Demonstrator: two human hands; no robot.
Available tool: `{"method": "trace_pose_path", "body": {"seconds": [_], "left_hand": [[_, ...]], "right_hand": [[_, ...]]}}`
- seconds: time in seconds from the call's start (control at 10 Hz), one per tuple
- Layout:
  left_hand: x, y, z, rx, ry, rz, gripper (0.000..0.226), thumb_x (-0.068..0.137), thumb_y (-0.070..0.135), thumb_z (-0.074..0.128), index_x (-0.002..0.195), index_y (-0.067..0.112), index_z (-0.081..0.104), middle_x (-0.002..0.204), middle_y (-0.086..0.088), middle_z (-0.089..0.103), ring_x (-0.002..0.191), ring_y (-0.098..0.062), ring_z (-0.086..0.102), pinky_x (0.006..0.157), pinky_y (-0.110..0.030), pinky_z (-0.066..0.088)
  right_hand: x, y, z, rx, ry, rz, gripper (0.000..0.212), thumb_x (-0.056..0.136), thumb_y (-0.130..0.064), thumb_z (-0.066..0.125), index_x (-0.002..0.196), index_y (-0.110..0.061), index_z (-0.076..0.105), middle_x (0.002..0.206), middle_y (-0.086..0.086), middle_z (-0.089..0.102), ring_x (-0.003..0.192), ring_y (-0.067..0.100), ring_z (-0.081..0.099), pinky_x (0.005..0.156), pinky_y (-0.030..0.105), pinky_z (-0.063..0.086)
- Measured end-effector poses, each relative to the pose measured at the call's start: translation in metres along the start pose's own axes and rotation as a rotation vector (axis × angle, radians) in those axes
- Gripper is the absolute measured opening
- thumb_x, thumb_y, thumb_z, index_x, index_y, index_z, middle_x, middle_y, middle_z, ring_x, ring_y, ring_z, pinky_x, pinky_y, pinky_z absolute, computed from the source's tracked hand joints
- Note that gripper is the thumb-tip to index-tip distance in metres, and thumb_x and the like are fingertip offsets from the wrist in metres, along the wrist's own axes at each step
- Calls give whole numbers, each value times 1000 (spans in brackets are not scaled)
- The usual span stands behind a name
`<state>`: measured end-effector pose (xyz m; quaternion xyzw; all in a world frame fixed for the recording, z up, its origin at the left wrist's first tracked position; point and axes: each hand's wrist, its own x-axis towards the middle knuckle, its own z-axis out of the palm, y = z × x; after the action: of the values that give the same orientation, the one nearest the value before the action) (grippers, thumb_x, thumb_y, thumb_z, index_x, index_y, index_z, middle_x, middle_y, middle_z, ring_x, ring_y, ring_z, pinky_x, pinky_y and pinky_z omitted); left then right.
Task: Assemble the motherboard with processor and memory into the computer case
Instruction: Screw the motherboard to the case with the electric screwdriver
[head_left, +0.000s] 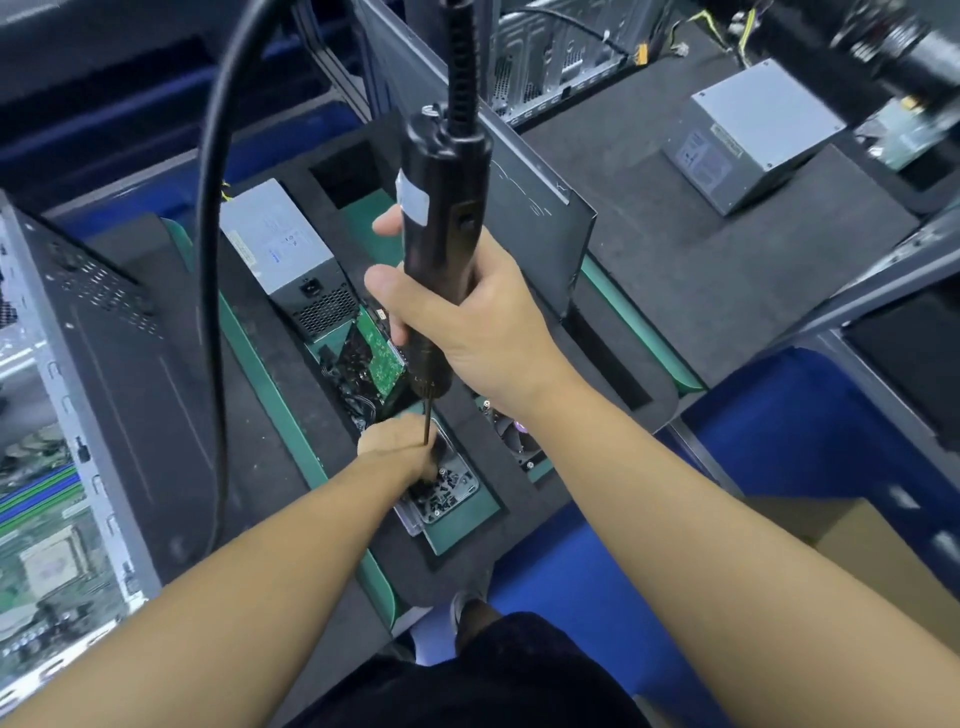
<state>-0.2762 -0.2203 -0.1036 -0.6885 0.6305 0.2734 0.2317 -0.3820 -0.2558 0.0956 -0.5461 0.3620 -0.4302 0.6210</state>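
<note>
Black electric screwdriver (441, 223) stood upright in the right hand (467, 332), fingers wrapped tight round its body. Just under its bit, the left hand (395, 447) was down in a clear tray (410, 519) of dark screws (441, 493) — whether those fingers pinched one could not be told. Well left of both hands lay the computer case (104, 364), motherboard (47, 545) inside.

From my feed I see a blue floor (779, 447) beneath the workbench. Black foam pads (675, 234) cover the bench top, and a green mat (270, 395) shows along their edges. A cardboard box (878, 556) sits at lower right, against the blue. The light is even and casts only soft shadows.
</note>
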Motion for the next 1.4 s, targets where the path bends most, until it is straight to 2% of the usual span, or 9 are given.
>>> {"method": "trace_pose_path", "body": {"seconds": [0.1, 0.2, 0.3, 0.4, 0.5, 0.6, 0.7, 0.9, 1.4], "left_hand": [[-10, -8, -20, -205, 10, 46, 40, 71, 27, 71, 56, 22, 34, 63, -3, 43, 62, -26, 43, 55, -29, 41], [-27, -19, -40, -359, 86, 116, 38, 70, 20, 70, 50, 20, 38, 49, 1, 38, 50, -20, 39, 42, -24, 32], [-47, -35, -58, -544, 156, 185, 21, 67, 13, 69, 54, 21, 55, 50, 10, 55, 46, 0, 50, 39, -10, 34], [-84, -54, -82, -745, 310, 275, 19, 69, 9, 69, 62, 23, 59, 60, 12, 61, 54, 6, 57, 50, -8, 41], [-129, -79, -105, -958, 475, 379, 20, 75, 6, 71, 69, 20, 59, 64, 12, 62, 57, -6, 57, 63, -18, 48], [-164, -118, -122, -1020, 592, 454, 24, 79, 9, 74, 69, 24, 58, 65, 12, 62, 56, -1, 49, 61, -12, 42], [-199, -172, -122, -1059, 704, 383, 18, 81, 15, 76, 74, 25, 63, 66, 1, 62, 58, -3, 51, 60, -15, 42], [-238, -245, -94, -1226, 731, 279, 11, 81, 19, 79, 85, 29, 78, 78, 5, 75, 74, -13, 72, 65, -21, 55], [-250, -298, -43, -1283, 773, 115, 14, 69, 27, 88, 74, 26, 75, 77, 5, 75, 77, -14, 71, 79, -41, 58]], "right_hand": [[2, -15, 7, -43, -3, -17, 25, 90, -10, 72, 113, -13, 61, 67, -9, 61, 60, 23, 57, 70, 43, 56], [6, -45, 22, -95, -51, -70, 24, 90, -16, 73, 111, -16, 62, 66, 2, 56, 59, 22, 56, 65, 36, 53], [10, -82, 46, -130, -125, -176, 24, 89, -23, 72, 105, -40, 64, 71, 15, 54, 58, 19, 56, 63, 25, 51], [15, -117, 75, -151, -172, -266, 24, 90, -24, 72, 105, -41, 65, 72, 4, 55, 56, 19, 57, 63, 24, 50], [21, -148, 102, -116, -169, -320, 30, 87, -27, 73, 107, -10, 59, 69, 5, 57, 54, 25, 55, 61, 31, 50], [23, -176, 132, -56, -191, -393, 23, 89, -23, 71, 106, -12, 59, 64, 6, 55, 53, 26, 53, 60, 36, 48], [17, -193, 177, 15, -247, -440, 21, 93, -17, 68, 109, -9, 57, 67, 9, 53, 54, 26, 52, 60, 35, 47], [-2, -180, 256, 47, -317, -425, 17, 94, -15, 66, 108, -12, 58, 70, 8, 53, 57, 25, 53, 61, 36, 48], [-19, -141, 329, 20, -309, -349, 20, 91, -24, 69, 109, -19, 60, 70, 4, 56, 59, 23, 55, 65, 37, 50]]}}
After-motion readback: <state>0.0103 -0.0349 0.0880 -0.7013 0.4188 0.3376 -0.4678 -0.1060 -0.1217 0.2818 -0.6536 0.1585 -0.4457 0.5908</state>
